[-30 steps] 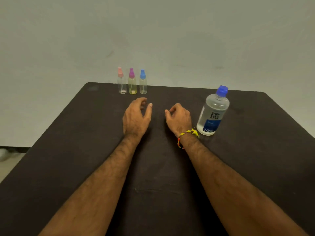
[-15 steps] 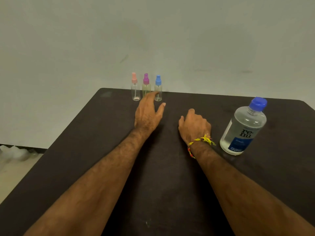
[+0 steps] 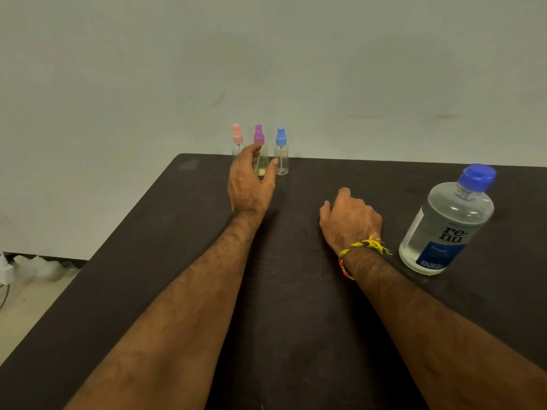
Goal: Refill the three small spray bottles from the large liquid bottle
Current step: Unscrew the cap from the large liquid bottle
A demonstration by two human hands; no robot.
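— Spray bottles?

— Three in a row at the far edge of the table [image 3: 296, 291], hard against the wall [image 3: 266, 54]. Pink-capped [image 3: 237, 137] on the left, purple-capped [image 3: 259, 136] in the middle, blue-capped [image 3: 281, 137] on the right. All upright, caps on. Clear bodies; a yellowish tint in the middle one, the other two near colourless. Close together, touching or not impossible to tell.

— Left hand [image 3: 251, 184]?

— Stretched out to the row, fingers and thumb spread in a loose cup around the lower body of the purple-capped bottle. Fingers in front of the pink-capped bottle's base, thumb tip just beside the blue-capped one. No firm grip visible; spread wide, nothing held. Contact with the middle bottle not clear.

— Large bottle [image 3: 447, 223]?

— Upright on the right side of the table, well apart from the small ones. Blue cap on, clear liquid almost to the shoulder, blue label with "renu" on it.

— Right hand [image 3: 350, 220]?

— Low on the table between the row and the large bottle, nearer the latter. Fingers curled under loosely, nothing held. Yellow and red thread band [image 3: 359, 251] on the wrist.

— Anything else?

— Pale floor past the table's left edge, with a white plug [image 3: 6, 272] and cable.
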